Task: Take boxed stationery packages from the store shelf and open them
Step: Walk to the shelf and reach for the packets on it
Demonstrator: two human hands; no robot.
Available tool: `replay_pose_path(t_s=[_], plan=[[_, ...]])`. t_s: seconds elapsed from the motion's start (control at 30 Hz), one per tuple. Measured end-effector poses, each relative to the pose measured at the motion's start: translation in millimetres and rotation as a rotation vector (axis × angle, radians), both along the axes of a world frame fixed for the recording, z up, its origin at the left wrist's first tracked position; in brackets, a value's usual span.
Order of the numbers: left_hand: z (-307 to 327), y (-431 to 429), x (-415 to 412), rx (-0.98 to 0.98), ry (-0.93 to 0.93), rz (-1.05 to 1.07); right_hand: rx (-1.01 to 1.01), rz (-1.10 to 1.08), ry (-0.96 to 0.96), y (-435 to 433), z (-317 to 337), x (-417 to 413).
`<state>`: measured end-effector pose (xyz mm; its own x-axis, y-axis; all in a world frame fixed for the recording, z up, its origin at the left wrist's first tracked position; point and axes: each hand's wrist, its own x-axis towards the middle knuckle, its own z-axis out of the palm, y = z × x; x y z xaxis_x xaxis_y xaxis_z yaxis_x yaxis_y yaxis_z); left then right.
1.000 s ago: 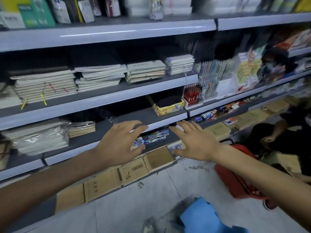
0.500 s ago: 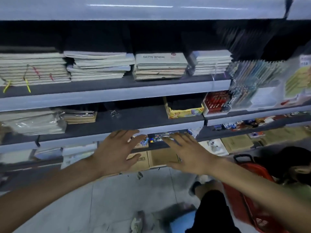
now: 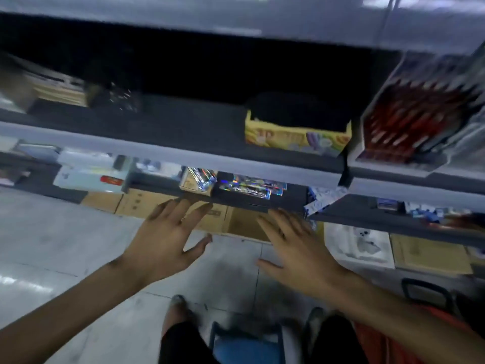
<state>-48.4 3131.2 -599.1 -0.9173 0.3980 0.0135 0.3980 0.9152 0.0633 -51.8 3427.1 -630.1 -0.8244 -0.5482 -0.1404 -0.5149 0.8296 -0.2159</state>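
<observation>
Both of your hands are up at the shelving and neither grips anything. Your left hand is flat with fingers straight and spread and thumb out to the side. Your right hand is the same, palm down and fingers fanned. The fingertips of both reach the front lip of the dark grey lower shelf; blur means you can't tell whether they touch it. On that shelf, just above and between your hands, sit two task items: one dark boxed package with a holographic foil front, and left of it, touching or nearly so, one smaller foil-fronted package that is tilted. To the right of them is a loose clump of blue-and-white packets, too blurred to count. One shelf up, behind the pale grey shelf edge, stands one open yellow cardboard display box with dark contents. Right of it is one white tray of red pens, packed too tight to count. At far left on that level there is one stack of notebooks. Below your hands, brown cardboard cartons line the bottom, at least three showing, and at right lie one white flat pack and one tan flat pack. On the grey tiled floor there are one blue stool between your two legs and one red basket with a black handle at lower right.
</observation>
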Motion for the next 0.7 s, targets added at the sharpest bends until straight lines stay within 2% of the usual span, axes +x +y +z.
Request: replay_pose_path(t_s=[0.2, 0.37, 0.57, 0.7], plan=[[-124.7, 2.8, -29.1, -0.113, 0.085, -0.081, -0.050, 0.040, 0.111, 5.7, -126.3, -29.7], [-198.1, -6.9, -54.1, -0.102, 0.267, -0.102, -0.047, 0.039, 0.214, -15.9, -206.1, -65.9], [-249.4, -16.6, -66.7, -0.216, 0.389, -0.113, -0.048, -0.022, 0.398, -33.8, -247.3, -78.0], [-264.2, -12.7, -48.7, -0.207, 0.460, -0.037, -0.046, -0.078, 0.421, -31.4, -246.1, -55.5]])
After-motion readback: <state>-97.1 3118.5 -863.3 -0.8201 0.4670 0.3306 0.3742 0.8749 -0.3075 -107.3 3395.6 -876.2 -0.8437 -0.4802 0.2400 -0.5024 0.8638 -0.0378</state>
